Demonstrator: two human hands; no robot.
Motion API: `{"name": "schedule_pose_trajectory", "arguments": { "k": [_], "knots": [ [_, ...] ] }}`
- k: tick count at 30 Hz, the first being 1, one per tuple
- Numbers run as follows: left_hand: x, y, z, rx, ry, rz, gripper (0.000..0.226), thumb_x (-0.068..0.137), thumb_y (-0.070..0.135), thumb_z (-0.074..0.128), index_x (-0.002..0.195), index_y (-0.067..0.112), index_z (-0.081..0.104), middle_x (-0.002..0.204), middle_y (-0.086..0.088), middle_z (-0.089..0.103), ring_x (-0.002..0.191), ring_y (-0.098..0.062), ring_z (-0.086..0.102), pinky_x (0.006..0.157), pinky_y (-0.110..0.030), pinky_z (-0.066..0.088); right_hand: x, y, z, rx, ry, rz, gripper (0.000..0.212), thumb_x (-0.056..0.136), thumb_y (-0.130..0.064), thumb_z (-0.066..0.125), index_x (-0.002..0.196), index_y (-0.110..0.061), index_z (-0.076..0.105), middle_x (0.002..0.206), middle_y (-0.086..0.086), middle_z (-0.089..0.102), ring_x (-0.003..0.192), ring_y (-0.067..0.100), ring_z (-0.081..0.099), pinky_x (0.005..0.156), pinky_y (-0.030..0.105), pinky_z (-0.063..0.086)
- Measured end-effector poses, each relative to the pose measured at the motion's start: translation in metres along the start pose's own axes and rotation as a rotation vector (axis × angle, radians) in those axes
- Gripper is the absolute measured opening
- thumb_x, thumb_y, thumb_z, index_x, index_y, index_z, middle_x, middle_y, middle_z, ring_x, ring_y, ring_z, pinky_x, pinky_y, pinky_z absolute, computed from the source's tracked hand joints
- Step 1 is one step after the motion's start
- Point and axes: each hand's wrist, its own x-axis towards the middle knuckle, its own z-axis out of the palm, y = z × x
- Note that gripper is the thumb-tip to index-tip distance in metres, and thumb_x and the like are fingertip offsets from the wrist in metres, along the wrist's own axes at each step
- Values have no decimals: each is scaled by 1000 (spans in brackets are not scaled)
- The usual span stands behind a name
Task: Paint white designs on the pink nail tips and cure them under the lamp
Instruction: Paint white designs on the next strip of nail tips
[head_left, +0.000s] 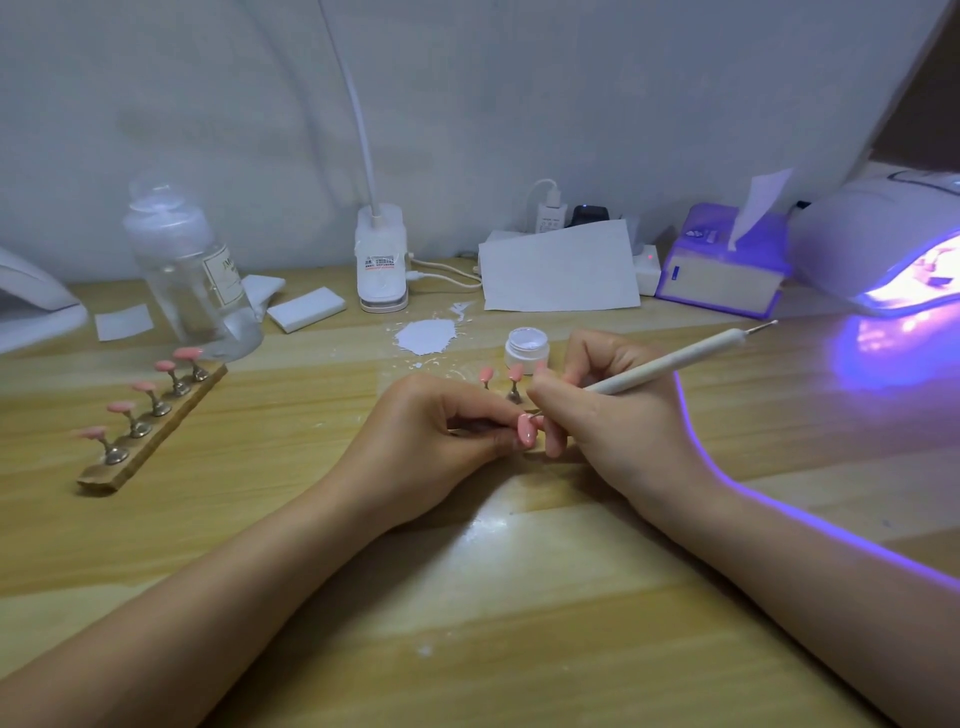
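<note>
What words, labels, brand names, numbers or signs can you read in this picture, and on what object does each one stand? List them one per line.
"JM": only these letters show on the cream label of the clear bottle; the rest is too blurred.
Red and dark print on the lamp base: too small to read.
Print on the white charger: too small to read.
Logo on the purple tissue box: too blurred to read.
Nothing else carries text.

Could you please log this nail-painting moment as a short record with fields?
left hand: pinches a pink tip
right hand: grips the pen, point at that tip
jar: open, behind the hands
rack: five pink tips, on the left
lamp: lit violet, far right
bottle: clear, behind the rack
table: white smear near the jar
</note>
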Motion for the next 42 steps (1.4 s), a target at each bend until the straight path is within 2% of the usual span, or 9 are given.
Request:
{"name": "schedule_pose_trajectory", "arguments": {
  "k": [10,23,32,42],
  "knots": [
    [0,-1,0,25,-14,-13,12,78,3,68,85,11,75,82,2,73,76,-2,57,104,-11,28,0,1,0,25,6,9,40,75,21,48,50,-8,35,35,8,43,32,5,47,47,5,41],
    [0,-2,0,24,-17,-7,13,78,4,68,85,13,75,84,4,73,79,0,62,103,-11,28,0,1,0,17,15,11,40,75,20,49,50,-8,35,34,8,42,33,6,48,47,5,41],
    [0,-1,0,2,-24,8,18,78,5,68,87,20,73,82,7,73,77,11,58,101,-8,27,0,2,-1,0,-1,18,38,75,16,52,50,-7,35,34,6,44,34,7,51,42,11,40],
    [0,-1,0,9,-15,0,17,78,3,68,87,17,73,82,7,73,77,10,58,101,-7,27,0,2,-1,-1,12,20,39,76,16,52,50,-7,35,33,5,43,31,4,48,40,8,37]
  ]
}}
